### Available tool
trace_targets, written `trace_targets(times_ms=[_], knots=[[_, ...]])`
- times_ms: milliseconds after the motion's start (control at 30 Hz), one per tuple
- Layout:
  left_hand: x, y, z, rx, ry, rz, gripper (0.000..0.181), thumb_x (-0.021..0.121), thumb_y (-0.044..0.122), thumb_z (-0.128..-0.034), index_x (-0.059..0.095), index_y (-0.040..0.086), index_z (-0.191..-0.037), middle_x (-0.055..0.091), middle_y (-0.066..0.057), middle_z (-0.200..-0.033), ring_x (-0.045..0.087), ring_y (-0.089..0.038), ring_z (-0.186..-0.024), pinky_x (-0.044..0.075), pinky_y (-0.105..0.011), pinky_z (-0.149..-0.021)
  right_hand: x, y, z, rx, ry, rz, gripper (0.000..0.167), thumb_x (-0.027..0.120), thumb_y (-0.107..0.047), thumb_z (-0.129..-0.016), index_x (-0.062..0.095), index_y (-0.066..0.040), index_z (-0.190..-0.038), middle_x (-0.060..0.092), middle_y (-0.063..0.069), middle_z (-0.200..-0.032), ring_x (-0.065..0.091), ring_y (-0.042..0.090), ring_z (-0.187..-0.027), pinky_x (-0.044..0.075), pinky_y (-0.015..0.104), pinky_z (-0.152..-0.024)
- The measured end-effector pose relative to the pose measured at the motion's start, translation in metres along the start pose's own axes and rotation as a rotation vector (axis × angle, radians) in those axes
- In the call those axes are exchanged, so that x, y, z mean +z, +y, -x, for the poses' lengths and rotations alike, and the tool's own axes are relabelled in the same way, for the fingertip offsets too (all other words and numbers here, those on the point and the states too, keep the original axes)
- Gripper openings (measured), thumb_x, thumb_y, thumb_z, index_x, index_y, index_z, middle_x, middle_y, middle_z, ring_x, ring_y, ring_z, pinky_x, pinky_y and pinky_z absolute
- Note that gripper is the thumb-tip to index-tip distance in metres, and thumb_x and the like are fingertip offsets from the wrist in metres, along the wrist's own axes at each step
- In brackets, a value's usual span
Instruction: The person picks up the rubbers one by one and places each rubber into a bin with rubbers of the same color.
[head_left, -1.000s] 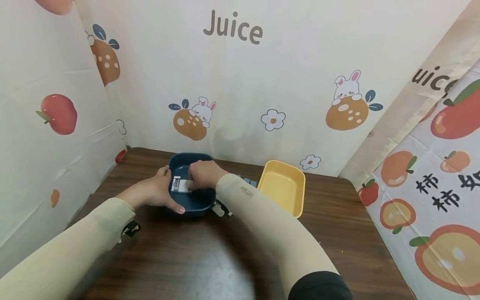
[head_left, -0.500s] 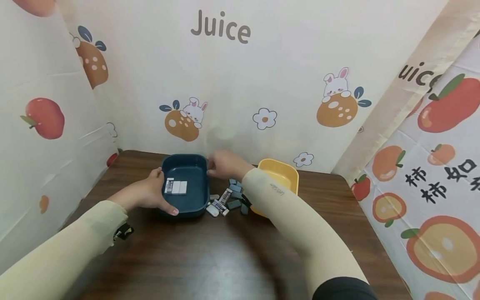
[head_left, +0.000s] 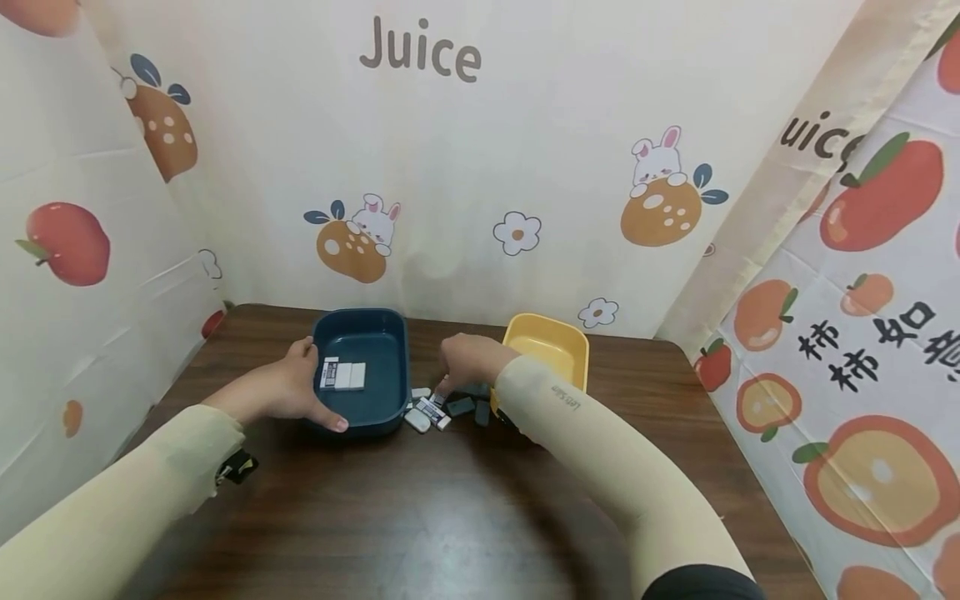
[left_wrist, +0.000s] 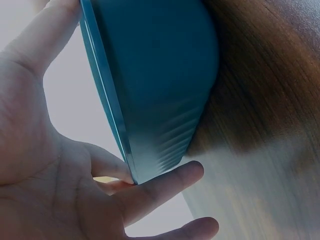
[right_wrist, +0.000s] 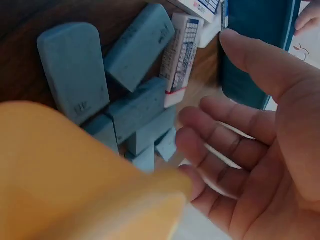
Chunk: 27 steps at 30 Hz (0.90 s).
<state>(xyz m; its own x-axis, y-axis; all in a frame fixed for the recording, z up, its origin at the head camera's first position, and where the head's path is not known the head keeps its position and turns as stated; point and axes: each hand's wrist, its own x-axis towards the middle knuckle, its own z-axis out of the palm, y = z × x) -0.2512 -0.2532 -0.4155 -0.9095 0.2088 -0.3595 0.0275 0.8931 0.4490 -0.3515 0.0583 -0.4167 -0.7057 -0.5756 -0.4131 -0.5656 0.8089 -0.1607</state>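
Right hand (head_left: pixel 477 360), fingers loosely bent, shifted from blue bin (head_left: pixel 384 367) to white erasers (head_left: pixel 432 412)

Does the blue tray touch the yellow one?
Apart: the head view shows brown tabletop and small blocks between the blue tray and yellow tray.

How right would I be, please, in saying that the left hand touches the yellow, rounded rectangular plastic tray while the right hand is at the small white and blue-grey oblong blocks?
Not quite: in the head view, the left hand touches the dark blue, rounded rectangular plastic tray, not the yellow tray; the rest holds.
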Motion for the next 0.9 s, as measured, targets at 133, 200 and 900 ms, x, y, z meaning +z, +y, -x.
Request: trace_targets(times_ms=[133, 200, 900], knots=[[0.0, -0.002, 0.0, 0.001, 0.001, 0.005, 0.164, 0.101, 0.072, -0.0707, 0.009, -0.019, -0.172, 0.0, -0.046, -0.177, 0.04, -0.071, -0.146, 0.047, -0.086, -0.114, 0.006, -0.002, -0.004, 0.023, -0.026, 0.032, 0.031, 0.091, -0.045, -0.097, 0.08, -0.018, -0.089, 0.069, -0.004, -0.074, 0.058, 0.015, -0.065, 0.047, 0.029, -0.06], [0.0, -0.002, 0.0, 0.003, 0.002, 0.009, 0.164, 0.101, 0.071, -0.0708, 0.008, -0.018, -0.172, 0.0, -0.046, -0.178, 0.04, -0.071, -0.145, 0.047, -0.086, -0.114, 0.009, -0.002, -0.005, 0.02, -0.014, 0.059, 0.031, 0.091, -0.044, -0.096, 0.077, -0.019, -0.086, 0.069, -0.004, -0.073, 0.058, 0.014, -0.065, 0.048, 0.028, -0.06], [0.0, -0.001, 0.002, 0.005, -0.001, 0.013, 0.164, 0.101, 0.071, -0.0714, 0.006, -0.017, -0.173, -0.002, -0.045, -0.179, 0.04, -0.07, -0.145, 0.046, -0.086, -0.114, 0.018, 0.002, -0.016, -0.097, -0.003, 0.03, 0.023, 0.093, -0.035, -0.097, 0.087, -0.017, -0.11, 0.081, -0.006, -0.089, 0.07, 0.013, -0.075, 0.061, 0.027, -0.071]])
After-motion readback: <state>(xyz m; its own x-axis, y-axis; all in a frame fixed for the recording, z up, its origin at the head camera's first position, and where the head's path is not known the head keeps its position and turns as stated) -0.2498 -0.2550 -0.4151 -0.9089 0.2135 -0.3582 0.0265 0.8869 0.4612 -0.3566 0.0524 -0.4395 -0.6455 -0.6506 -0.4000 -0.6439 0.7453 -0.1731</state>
